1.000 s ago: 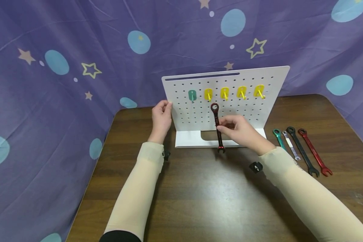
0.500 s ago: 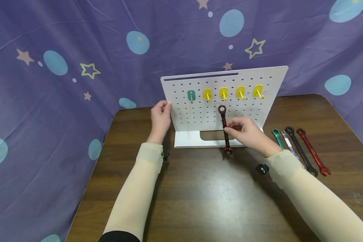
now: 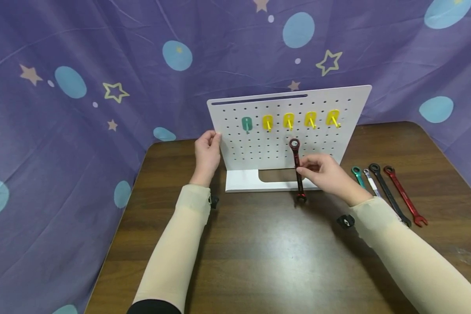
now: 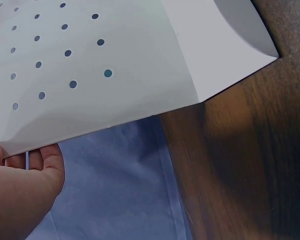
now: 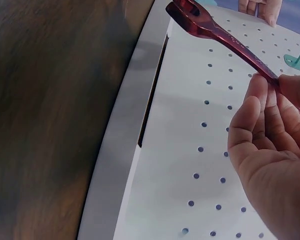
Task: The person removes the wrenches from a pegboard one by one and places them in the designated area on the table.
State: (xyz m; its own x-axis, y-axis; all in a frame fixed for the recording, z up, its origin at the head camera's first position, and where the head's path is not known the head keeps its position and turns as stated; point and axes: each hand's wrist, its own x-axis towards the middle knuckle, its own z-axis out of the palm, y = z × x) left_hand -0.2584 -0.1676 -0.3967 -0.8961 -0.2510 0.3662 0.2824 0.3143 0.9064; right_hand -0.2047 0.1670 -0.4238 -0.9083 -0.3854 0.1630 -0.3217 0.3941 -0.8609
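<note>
A white pegboard stands upright on its flat base. My left hand grips its left edge; in the left wrist view the fingers curl behind the panel. My right hand pinches a dark red combination wrench by the middle of its shaft, thumb against fingertips. The wrench is held nearly upright before the board, ring end up and open-ended jaw down near the base's front edge. Above the ring end, a row of hooks crosses the board: one green hook at left, then several yellow ones, including this yellow hook.
Right of the board, a green wrench, a silver wrench, a black wrench and a bright red wrench lie side by side on the wooden table. My right forearm partly covers some of them. A purple patterned curtain hangs behind.
My right hand has moved right and slightly down with the dark red wrench, whose ring end went from below the first yellow hook to below the second. The left hand keeps its grip.
</note>
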